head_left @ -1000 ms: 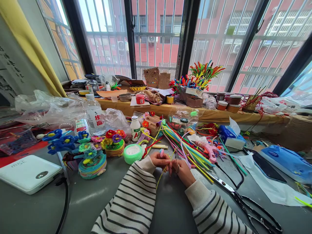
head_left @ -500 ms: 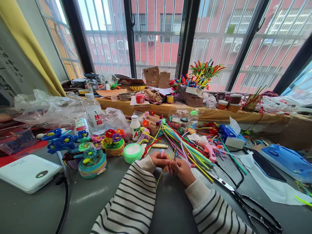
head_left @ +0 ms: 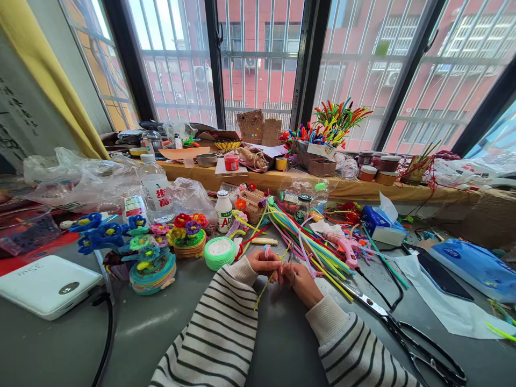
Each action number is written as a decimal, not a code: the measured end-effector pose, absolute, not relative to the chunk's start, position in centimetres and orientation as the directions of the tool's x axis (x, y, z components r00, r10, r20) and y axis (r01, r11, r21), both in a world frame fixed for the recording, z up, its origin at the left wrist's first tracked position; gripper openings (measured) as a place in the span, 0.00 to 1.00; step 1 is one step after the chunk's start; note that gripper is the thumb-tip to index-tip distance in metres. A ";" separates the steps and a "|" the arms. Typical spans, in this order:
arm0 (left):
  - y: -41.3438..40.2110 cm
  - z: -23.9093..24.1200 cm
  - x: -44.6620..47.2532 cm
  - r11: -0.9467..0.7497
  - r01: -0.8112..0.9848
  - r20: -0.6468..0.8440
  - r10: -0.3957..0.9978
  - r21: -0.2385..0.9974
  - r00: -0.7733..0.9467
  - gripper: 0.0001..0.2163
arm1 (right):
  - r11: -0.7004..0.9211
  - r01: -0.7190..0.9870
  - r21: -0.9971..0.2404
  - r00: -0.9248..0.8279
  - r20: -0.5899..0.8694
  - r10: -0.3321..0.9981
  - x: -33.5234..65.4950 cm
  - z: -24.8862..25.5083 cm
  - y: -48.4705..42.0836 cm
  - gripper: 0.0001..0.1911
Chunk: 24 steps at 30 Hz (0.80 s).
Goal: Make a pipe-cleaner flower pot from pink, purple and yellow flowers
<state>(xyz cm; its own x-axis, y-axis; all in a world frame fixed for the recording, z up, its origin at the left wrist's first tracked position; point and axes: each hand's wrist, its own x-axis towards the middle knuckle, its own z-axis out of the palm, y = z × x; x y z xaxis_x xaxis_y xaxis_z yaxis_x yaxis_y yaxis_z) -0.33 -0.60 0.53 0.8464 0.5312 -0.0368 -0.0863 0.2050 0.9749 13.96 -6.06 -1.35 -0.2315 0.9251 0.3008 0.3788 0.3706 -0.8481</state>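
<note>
My left hand (head_left: 264,262) is closed on a thin yellow-green pipe cleaner (head_left: 262,294), whose long end hangs down toward the sleeve while a short end sticks up past the fingers. A small loop of pink and blue (head_left: 267,250) shows at that hand's fingers. Right beside it, my right hand (head_left: 301,282) is pinched closed around a thin pointed metal tool (head_left: 290,251), its tip up; its exact kind is too small to tell. The fingertips of both hands nearly meet, partly hiding what lies between them.
Colourful pipe cleaners (head_left: 318,244) lie beyond my hands, near a pink glue gun (head_left: 342,247). Large scissors (head_left: 377,307) rest at right. Pipe-cleaner flower pots (head_left: 152,274), a green-rimmed roll (head_left: 220,253), a small white bottle (head_left: 223,210) and a white power bank (head_left: 48,287) stand at left.
The yellow-green pipe cleaner has shifted slightly, its lower end swinging left and its upper end showing more clearly. Both hands stay almost in place.
</note>
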 end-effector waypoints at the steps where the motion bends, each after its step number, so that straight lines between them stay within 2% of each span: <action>1: -0.6 0.6 -0.3 0.207 -0.086 -0.037 0.526 0.975 0.850 0.12 | 0.378 0.377 -0.845 -0.243 0.304 0.921 13.9 -1.3 -6.1 0.36; 5: -0.8 0.7 -0.3 0.213 -0.072 -0.049 0.516 0.974 0.855 0.13 | 0.400 0.370 -0.839 -0.260 0.320 0.911 13.9 -1.0 -6.2 0.35; 15: -0.8 0.7 -0.3 0.179 -0.062 -0.056 0.590 0.982 0.806 0.12 | 0.343 0.394 -0.853 -0.134 0.316 0.939 14.1 -0.8 -6.1 0.34; 24: -0.7 0.5 -0.2 0.149 -0.071 -0.038 0.627 0.986 0.778 0.15 | 0.384 0.375 -0.844 -0.230 0.317 0.920 13.8 -0.9 -6.3 0.37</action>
